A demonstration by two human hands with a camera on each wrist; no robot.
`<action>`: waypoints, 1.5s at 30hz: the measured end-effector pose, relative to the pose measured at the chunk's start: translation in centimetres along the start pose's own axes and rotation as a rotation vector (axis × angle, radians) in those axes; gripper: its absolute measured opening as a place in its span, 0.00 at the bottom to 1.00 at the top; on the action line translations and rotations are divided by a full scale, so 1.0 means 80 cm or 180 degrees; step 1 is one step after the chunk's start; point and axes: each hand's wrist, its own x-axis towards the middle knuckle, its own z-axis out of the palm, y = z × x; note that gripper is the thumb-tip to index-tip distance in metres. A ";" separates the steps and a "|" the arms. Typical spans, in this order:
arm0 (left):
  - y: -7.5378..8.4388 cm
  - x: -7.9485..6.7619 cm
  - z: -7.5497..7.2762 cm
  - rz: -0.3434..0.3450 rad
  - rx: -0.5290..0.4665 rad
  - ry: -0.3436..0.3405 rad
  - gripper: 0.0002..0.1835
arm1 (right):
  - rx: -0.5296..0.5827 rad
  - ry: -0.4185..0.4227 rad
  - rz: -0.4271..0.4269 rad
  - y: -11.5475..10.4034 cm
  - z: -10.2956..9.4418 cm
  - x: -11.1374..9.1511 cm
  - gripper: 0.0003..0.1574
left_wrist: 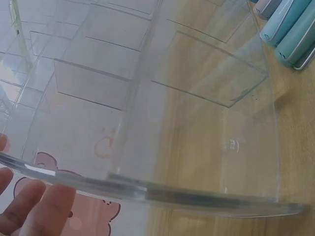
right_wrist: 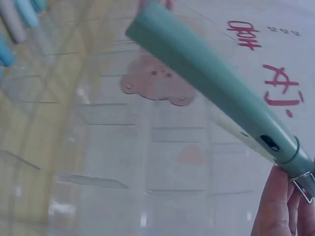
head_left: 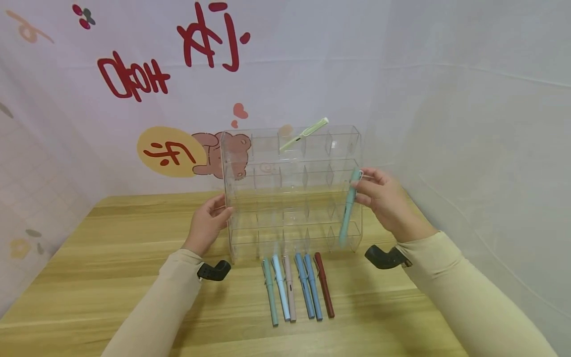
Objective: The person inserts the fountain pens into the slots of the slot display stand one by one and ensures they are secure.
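A clear acrylic pen rack (head_left: 230,218) with rows of compartments stands upright on the table. My left hand (head_left: 207,223) holds its left side edge, fingers (left_wrist: 49,209) lying along the outside. At the rack's right side, my right hand (head_left: 381,196) pinches a teal pen (head_left: 348,210) near its clip end; the other end slants down in front of the lower rows. In the right wrist view the teal pen (right_wrist: 211,81) crosses in front of the rack. A pale green pen (head_left: 308,133) leans diagonally in the top row.
Several pens lie side by side before the rack: a green one (head_left: 270,292), a light blue one (head_left: 281,290), a taupe one (head_left: 289,290), two blue ones and a dark red one (head_left: 324,285). Behind hangs a white printed curtain (head_left: 303,29); another sheet borders the right.
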 end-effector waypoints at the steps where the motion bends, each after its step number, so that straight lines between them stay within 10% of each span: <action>1: 0.000 0.000 0.000 0.0006 -0.0004 -0.0003 0.30 | 0.0140 0.0019 -0.0070 -0.006 -0.001 0.003 0.11; 20: 0.003 -0.003 0.000 -0.0016 -0.0027 0.0010 0.31 | 0.1231 0.0896 -0.0841 -0.090 0.005 0.048 0.20; 45: -0.002 -0.002 0.002 -0.0037 -0.0033 0.0101 0.29 | 0.1448 0.1606 -0.0627 -0.090 0.022 0.123 0.17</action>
